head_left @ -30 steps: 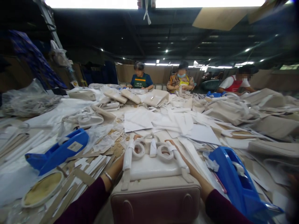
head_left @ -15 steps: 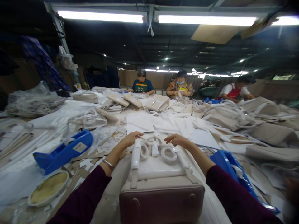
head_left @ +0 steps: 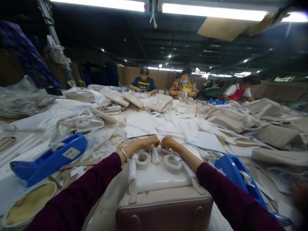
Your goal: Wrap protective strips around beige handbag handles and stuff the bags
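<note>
A beige handbag (head_left: 166, 210) lies close in front of me with its base facing me. Its straps are wrapped in white film, and clear film covers the panel between them. Two round wrapped coils (head_left: 172, 162) and a small white-wrapped tab (head_left: 155, 155) rest on top. Beyond the tab, my left hand (head_left: 151, 141) and my right hand (head_left: 168, 142) are almost knuckle to knuckle at the bag's far end. The fingers of both are curled closed. Whatever they pinch is too small or hidden to make out.
Blue tape dispensers stand left (head_left: 51, 157) and right (head_left: 240, 178) of the bag. A round dish with a yellowish pad (head_left: 31, 202) is at lower left. White paper sheets (head_left: 141, 125) and heaps of beige bags (head_left: 279, 136) cover the table. Several people sit across it.
Both hands have come inward from the bag's two sides and now meet over its far end. Their fingers went from loosely apart to curled. The view has shifted slightly.
</note>
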### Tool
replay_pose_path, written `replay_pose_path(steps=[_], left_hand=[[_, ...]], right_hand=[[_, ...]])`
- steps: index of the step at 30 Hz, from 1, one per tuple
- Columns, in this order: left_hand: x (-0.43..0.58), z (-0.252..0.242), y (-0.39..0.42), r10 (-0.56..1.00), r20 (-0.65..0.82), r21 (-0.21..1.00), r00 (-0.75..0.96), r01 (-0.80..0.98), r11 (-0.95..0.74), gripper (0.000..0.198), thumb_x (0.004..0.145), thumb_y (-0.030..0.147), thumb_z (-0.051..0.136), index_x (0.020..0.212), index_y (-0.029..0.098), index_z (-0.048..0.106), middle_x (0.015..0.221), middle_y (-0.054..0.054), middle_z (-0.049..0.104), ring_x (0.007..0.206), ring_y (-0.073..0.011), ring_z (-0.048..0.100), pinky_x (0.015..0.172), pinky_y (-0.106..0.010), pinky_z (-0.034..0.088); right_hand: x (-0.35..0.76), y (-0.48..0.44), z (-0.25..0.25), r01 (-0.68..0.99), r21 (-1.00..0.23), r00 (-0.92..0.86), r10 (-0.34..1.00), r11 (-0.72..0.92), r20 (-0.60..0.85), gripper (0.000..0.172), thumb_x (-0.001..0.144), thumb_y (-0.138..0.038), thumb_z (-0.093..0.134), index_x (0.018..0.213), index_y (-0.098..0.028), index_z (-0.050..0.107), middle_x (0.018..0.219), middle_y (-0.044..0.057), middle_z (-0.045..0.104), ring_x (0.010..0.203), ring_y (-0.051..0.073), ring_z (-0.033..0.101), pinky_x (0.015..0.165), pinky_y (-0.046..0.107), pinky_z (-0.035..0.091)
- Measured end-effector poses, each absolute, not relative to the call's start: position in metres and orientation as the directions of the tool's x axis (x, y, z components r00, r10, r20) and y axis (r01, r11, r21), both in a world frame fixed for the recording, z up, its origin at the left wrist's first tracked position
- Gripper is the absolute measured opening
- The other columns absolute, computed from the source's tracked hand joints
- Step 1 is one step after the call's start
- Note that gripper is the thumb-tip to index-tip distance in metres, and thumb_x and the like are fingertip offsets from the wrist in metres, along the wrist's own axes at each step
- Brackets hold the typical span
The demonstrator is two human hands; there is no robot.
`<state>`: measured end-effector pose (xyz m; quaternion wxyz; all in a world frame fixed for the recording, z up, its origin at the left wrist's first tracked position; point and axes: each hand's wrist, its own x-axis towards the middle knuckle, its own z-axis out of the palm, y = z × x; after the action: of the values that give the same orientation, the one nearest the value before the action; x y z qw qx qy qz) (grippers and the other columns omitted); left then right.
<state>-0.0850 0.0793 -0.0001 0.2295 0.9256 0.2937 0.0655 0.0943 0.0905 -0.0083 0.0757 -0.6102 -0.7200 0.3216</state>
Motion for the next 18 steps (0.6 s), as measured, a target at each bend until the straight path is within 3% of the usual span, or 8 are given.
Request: replay_pose_path(steps=[4,9,12,15,18], left_hand=[[-0.099,-0.005,0.085,0.591,-0.063,0.505,0.805,0.536,-0.677,0.028,0.052,0.0,0.046,0.073,0.018,0.045,0.078,0.001,0.046,0.072,-0.014,0.04,0.065,-0.024,0.036],[-0.109,-0.006,0.089,0.624,-0.067,0.815,0.779,0.403,-0.416,0.021,0.062,0.017,0.06,0.078,0.018,0.046,0.074,0.003,0.047,0.071,-0.0131,0.042,0.064,-0.024,0.035],[-0.116,-0.007,0.084,0.689,-0.034,0.933,0.724,0.271,-0.239,0.026,0.065,0.025,0.067,0.081,0.016,0.049,0.075,0.003,0.049,0.072,-0.0126,0.044,0.067,-0.024,0.038],[-0.124,-0.01,0.076,0.744,-0.01,0.964,0.668,0.203,-0.17,0.028,0.066,0.031,0.071,0.08,0.016,0.052,0.073,0.003,0.05,0.072,-0.0121,0.046,0.069,-0.026,0.039],[-0.127,-0.015,0.072,0.768,0.032,0.979,0.64,0.134,-0.152,0.027,0.064,0.031,0.073,0.077,0.016,0.054,0.072,0.004,0.052,0.072,-0.0119,0.048,0.07,-0.026,0.04]], right_hand=[[0.094,0.095,-0.018,0.833,-0.546,-0.253,0.937,0.085,-0.24,0.01,0.063,-0.005,0.058,0.062,-0.014,0.063,0.049,0.002,0.057,0.045,0.012,0.052,0.044,0.02,0.038],[0.093,0.094,-0.02,0.833,-0.526,-0.302,0.938,0.174,-0.168,0.016,0.063,-0.003,0.058,0.073,-0.012,0.067,0.064,0.007,0.064,0.061,0.016,0.058,0.056,0.024,0.043],[0.095,0.086,-0.011,0.791,-0.532,-0.386,0.921,0.301,-0.053,0.043,0.062,-0.003,0.064,0.104,-0.015,0.064,0.094,0.008,0.065,0.082,0.018,0.059,0.072,0.026,0.045],[0.093,0.079,0.005,0.598,-0.577,-0.569,0.802,0.556,0.183,0.079,0.058,-0.009,0.075,0.131,-0.024,0.048,0.115,0.008,0.054,0.095,0.018,0.054,0.082,0.031,0.046],[0.081,0.079,0.02,0.427,-0.63,-0.655,0.702,0.649,0.28,0.08,0.059,-0.018,0.079,0.132,-0.025,0.047,0.112,0.007,0.051,0.085,0.015,0.053,0.079,0.031,0.047]])
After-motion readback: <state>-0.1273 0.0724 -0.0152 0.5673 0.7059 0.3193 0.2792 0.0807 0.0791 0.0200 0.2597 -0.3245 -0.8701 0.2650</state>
